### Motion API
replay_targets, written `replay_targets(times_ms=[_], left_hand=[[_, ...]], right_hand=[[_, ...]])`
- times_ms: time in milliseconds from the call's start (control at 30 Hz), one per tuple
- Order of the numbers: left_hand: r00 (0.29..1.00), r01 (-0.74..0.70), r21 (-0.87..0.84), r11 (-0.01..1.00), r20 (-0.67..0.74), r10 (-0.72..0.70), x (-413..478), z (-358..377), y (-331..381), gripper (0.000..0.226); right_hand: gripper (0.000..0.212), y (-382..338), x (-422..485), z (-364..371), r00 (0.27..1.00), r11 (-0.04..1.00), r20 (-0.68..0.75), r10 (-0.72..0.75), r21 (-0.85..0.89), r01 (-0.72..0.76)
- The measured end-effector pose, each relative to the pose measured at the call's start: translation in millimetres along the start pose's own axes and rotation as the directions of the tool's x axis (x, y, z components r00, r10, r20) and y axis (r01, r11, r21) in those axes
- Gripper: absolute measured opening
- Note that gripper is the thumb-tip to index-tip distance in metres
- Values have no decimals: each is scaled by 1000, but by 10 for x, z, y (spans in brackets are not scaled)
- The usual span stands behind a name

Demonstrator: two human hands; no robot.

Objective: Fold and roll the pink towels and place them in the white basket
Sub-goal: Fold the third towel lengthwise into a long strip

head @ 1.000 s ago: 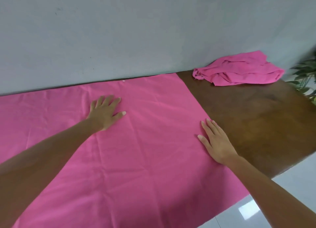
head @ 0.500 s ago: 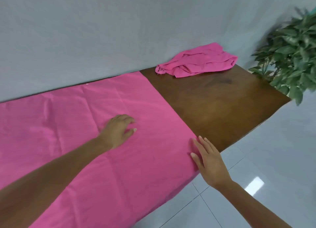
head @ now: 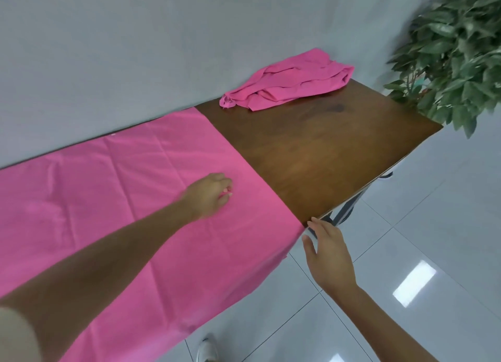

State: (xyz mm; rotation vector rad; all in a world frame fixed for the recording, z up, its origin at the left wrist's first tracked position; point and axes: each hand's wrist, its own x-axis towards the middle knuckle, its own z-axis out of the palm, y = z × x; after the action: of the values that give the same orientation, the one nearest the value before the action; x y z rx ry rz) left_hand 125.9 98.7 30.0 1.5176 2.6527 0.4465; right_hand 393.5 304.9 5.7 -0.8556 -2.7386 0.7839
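A spread pink towel [head: 122, 199] lies flat over the left part of the brown wooden bench [head: 325, 150]. Its far edge runs along the grey wall [head: 135, 49] and its near edge hangs over the front of the bench. A few soft creases cross the cloth.

The person's left hand [head: 208, 196] rests on this towel near its right edge, knuckles up and fingers curled under. I cannot tell whether the fingers are pinching a bit of cloth or simply resting on it.

The right hand [head: 329, 253] is open, with straight fingers pointing towards the front edge of the bench. It sits just beside the towel's right edge where the cloth drops off the bench, over the floor rather than over the wood. I cannot tell whether it touches the towel.

A crumpled pink towel [head: 290, 82] sits in a loose heap at the far right corner of the bench, against the wall and well apart from both hands. Bare wood lies between the two towels.

A leafy green plant [head: 461, 49] stands beyond the right end of the bench. Below is a glossy white tiled floor [head: 406, 253], and the toe of a light shoe [head: 207, 348] shows at the bottom.
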Motion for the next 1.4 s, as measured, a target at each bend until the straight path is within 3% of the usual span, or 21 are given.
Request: replay_targets(times_ms=[267, 467, 567, 633, 800, 967, 1200, 1400], left_hand=[[994, 31, -55, 998, 105, -25, 722, -27, -253, 7], [968, 37, -25, 999, 248, -30, 1269, -123, -441, 19], [955, 19, -26, 999, 295, -11, 1474, -178, -543, 4], [953, -23, -50, 998, 301, 37, 1573, -175, -615, 12], [939, -107, -60, 993, 322, 120, 1664, -181, -694, 17], [929, -156, 120, 980, 355, 104, 1647, -180, -694, 23], [928, -185, 65, 980, 340, 153, 1593, -330, -758, 12], [938, -134, -46, 990, 316, 142, 1370, -533, -880, 22]], right_hand=[[38, -177, 114, 86, 985, 990, -102, 140, 47, -136], [9, -312, 154, 103, 951, 935, -124, 285, 255, -247], [6, -375, 211, 53, 940, 926, -107, 324, 239, -292], [7, -410, 236, 37, 932, 921, -103, 347, 226, -318], [9, -476, 297, 13, 923, 919, -71, 378, 145, -366], [10, -565, 315, -14, 929, 931, -65, 364, 2, -364], [4, -701, 178, 4, 904, 886, -34, 426, 218, -410], [10, -837, -4, 46, 929, 917, -39, 367, 184, -354]])
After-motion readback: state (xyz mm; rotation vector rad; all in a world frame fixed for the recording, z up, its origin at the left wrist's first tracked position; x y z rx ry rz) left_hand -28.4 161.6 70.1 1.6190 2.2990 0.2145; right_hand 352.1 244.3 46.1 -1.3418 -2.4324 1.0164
